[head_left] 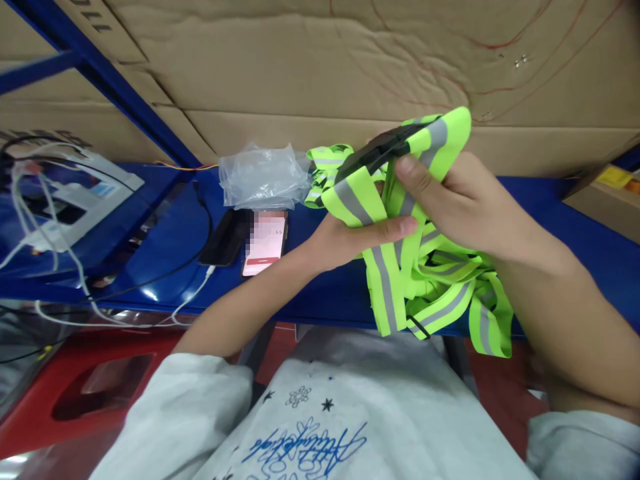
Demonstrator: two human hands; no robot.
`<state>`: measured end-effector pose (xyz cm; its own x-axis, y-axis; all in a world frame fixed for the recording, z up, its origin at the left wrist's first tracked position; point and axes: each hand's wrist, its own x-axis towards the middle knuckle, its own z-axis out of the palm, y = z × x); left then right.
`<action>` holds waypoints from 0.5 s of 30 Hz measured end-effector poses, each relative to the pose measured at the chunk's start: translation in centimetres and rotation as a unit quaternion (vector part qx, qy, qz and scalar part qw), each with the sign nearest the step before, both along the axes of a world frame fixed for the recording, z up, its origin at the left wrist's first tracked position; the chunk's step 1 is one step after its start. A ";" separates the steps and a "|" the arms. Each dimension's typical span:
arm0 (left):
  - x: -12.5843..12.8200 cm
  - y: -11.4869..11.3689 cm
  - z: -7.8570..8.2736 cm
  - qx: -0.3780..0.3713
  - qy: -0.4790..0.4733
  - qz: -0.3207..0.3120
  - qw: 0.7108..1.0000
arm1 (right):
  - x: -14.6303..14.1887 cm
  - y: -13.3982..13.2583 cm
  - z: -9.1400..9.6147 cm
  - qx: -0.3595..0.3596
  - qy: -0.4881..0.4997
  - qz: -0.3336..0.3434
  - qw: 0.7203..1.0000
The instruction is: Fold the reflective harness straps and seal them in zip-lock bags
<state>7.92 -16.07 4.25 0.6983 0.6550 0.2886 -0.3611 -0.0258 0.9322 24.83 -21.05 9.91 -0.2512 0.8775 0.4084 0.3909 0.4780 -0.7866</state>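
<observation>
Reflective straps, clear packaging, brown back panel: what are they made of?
Reflective straps: probably synthetic webbing, matte neon with grey stripes, folding softly. Clear packaging: likely thin plastic film, glossy, with crinkled highlights. Brown back panel: apparently cardboard, matte, visibly creased.

You can make out what looks like "55" on the lit phone (266, 248); blue script (305, 448) on your shirt (390, 387) and black print on the cardboard (280, 60) are unclear.

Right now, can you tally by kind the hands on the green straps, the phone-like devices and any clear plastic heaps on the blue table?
Hands: 2, left hand and right hand, both on green straps
Phone-like devices: 2, dark device and lit phone
Clear plastic heap: 1
Total: 5
</observation>
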 end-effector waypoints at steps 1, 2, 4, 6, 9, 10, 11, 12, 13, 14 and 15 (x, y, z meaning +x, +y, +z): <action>0.0 -0.2 -0.4 -0.042 -0.004 -0.021 0.999 | 0.2 0.1 -0.2 -0.031 -0.001 -0.004 1.000; 0.1 -0.3 -0.8 -0.084 -0.011 -0.047 0.995 | 0.5 0.2 -0.5 -0.069 0.006 -0.003 0.998; 0.4 -0.5 -1.5 -0.152 -0.021 -0.109 0.982 | 1.0 0.5 -1.1 -0.151 0.022 0.020 0.988; 0.8 -0.6 -2.0 -0.195 -0.025 -0.148 0.969 | 1.3 0.7 -1.7 -0.214 0.057 0.043 0.974; 1.0 -0.6 -2.3 -0.222 -0.023 -0.151 0.963 | 1.2 0.8 -2.3 -0.244 0.123 0.054 0.960; 0.9 -0.5 -2.3 -0.227 -0.021 -0.154 0.961 | 1.1 0.8 -2.4 -0.244 0.134 0.045 0.959; 0.8 -0.4 -2.3 -0.234 -0.018 -0.165 0.958 | 1.1 0.7 -2.4 -0.236 0.137 0.028 0.962; 0.7 -0.3 -2.2 -0.244 -0.011 -0.183 0.952 | 1.1 0.7 -2.3 -0.212 0.129 0.004 0.969; 0.5 -0.2 -2.2 -0.256 0.000 -0.203 0.945 | 1.2 0.7 -2.2 -0.172 0.110 -0.023 0.979; 0.4 -0.1 -2.1 -0.269 0.013 -0.221 0.937 | 1.4 0.7 -1.9 -0.121 0.079 -0.045 0.988; 0.3 -0.1 -2.1 -0.279 0.029 -0.237 0.930 | 1.7 0.7 -1.6 -0.071 0.034 -0.058 0.995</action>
<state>8.17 -16.14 2.17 0.9509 0.3054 -0.0508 -0.1571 0.6174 0.7708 26.53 -20.39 8.35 -0.1206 0.9489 0.2916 0.3803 0.3155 -0.8694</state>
